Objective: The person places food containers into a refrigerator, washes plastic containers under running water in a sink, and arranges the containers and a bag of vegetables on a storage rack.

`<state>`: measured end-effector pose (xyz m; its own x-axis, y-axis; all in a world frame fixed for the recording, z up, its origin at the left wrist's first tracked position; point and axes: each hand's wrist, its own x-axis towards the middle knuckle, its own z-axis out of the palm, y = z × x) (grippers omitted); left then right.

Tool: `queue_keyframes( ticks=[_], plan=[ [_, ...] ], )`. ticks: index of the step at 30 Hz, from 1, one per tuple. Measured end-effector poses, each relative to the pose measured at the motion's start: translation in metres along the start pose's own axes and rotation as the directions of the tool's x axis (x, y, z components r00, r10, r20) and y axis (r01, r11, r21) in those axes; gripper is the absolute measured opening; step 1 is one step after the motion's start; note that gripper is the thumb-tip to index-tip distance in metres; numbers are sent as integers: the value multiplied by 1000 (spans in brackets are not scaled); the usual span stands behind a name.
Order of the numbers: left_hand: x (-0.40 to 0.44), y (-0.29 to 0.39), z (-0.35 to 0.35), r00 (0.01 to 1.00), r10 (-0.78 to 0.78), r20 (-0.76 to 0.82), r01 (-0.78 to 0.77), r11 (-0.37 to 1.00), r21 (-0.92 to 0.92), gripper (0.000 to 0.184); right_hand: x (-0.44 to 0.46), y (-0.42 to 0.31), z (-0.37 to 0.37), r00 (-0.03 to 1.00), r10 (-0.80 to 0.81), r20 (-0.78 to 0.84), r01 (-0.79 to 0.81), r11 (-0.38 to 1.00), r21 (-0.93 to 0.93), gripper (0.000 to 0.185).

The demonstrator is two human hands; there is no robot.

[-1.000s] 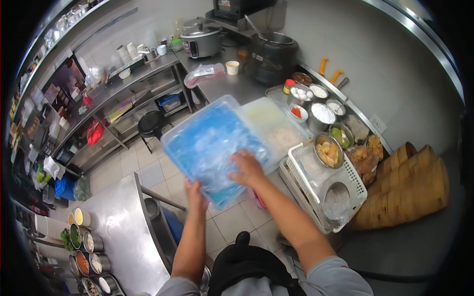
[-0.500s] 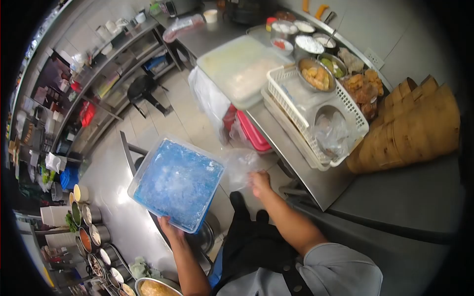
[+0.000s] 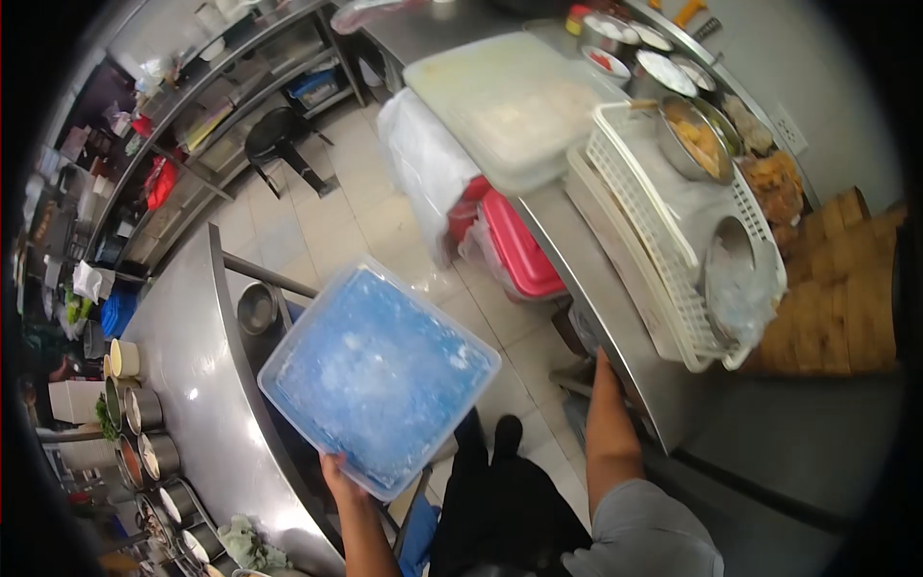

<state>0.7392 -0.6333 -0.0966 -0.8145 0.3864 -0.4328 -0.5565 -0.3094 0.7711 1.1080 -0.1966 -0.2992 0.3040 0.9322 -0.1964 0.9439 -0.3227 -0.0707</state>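
A square, clear-rimmed container with a blue bottom and whitish smears (image 3: 380, 375) is held out over the floor. My left hand (image 3: 338, 473) grips its near left edge. My right arm reaches down beside the right counter, and my right hand (image 3: 603, 361) is mostly hidden at the counter's edge; its fingers and anything in them cannot be made out. Near it, under the counter, is a red-pink lidded tub (image 3: 524, 248) with clear plastic around it.
The right counter (image 3: 625, 317) holds a pale lidded container (image 3: 514, 111), a white basket (image 3: 635, 183) and metal bowls. Bamboo steamers (image 3: 832, 298) stand beyond. At left is a steel table (image 3: 197, 385) with several food pots. A black stool (image 3: 279, 139) stands on the floor.
The clear plastic was lifted off the blue container by my right hand, which has moved down beside the right counter. The container, in my left hand, has shifted left and nearer me from its first position.
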Motion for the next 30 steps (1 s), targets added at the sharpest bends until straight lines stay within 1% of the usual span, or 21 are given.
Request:
queue_keyframes(
  ticks=[2,4,5,7,8,9,10,11,12,13,14,15,16,18,19,22,24,25,27,28,30],
  plan=[
    [-3,-2,-2,999,-23,-32,24,999,23,67,9,-4,1,990,-51,128,54,998,-26,58],
    [-5,-5,-5,998,-26,-58,26,1000,-7,68,6,-15,2,979,-121,163,123,992,-4,57],
    [-7,-6,-8,1000,10,-22,-9,999,37,64,-7,-26,3,977,-184,107,182,983,24,56],
    [-13,6,7,998,67,16,-68,995,67,61,-55,-61,-14,917,-360,-174,391,896,211,56],
    [-25,18,30,998,57,-13,-57,998,15,63,-82,-87,-38,880,-473,44,344,698,628,48],
    [-36,29,46,997,54,-56,-56,998,-39,66,-128,-125,-105,821,-552,145,319,655,685,44],
    [-41,34,44,993,44,-108,-48,998,-30,61,-147,-149,-156,816,-570,-96,463,545,699,33],
    [-48,34,26,972,-2,-235,-6,999,-35,54,-171,-180,-187,755,-575,-314,598,409,689,26],
    [-62,52,53,959,-3,-285,-1,1000,-13,48,-160,-205,-206,684,-560,-468,615,98,782,19],
    [-68,60,56,938,1,-347,-34,995,-90,49,-152,-230,-233,854,-479,-204,297,125,947,19],
    [-72,67,54,962,30,-272,-72,986,-148,49,-139,-255,-265,860,-498,-111,108,-35,994,30],
    [-75,75,51,982,64,-176,-100,974,-202,50,-124,-276,-279,882,-463,-91,94,-17,995,45],
    [-82,85,51,970,109,-219,-159,961,-226,50,-104,-295,-285,896,-443,26,-20,18,1000,57],
    [-91,98,54,992,81,-98,-115,901,-419,53,-77,-319,-288,882,-441,164,-113,140,984,71],
    [-91,100,53,989,107,-105,-142,889,-435,53,-64,-331,-289,870,-470,149,-99,128,987,71],
    [-93,109,37,965,190,-179,-253,847,-468,55,-50,-345,-285,868,-417,269,-210,183,960,66],
    [-100,119,34,887,372,-272,-453,815,-362,56,-41,-351,-281,893,-389,226,-168,178,970,62],
    [-105,126,34,866,413,-283,-494,795,-351,49,-32,-356,-282,891,-402,211,-162,152,975,62],
    [-102,121,3,851,412,-325,-513,785,-347,45,-5,-358,-272,766,-461,447,-441,128,888,61],
    [-98,121,-6,839,392,-377,-519,786,-336,41,2,-360,-270,764,-473,438,-441,113,890,61],
    [-86,126,-15,808,396,-437,-555,761,-336,36,9,-364,-266,727,-513,457,-413,204,887,65]
  ],
)
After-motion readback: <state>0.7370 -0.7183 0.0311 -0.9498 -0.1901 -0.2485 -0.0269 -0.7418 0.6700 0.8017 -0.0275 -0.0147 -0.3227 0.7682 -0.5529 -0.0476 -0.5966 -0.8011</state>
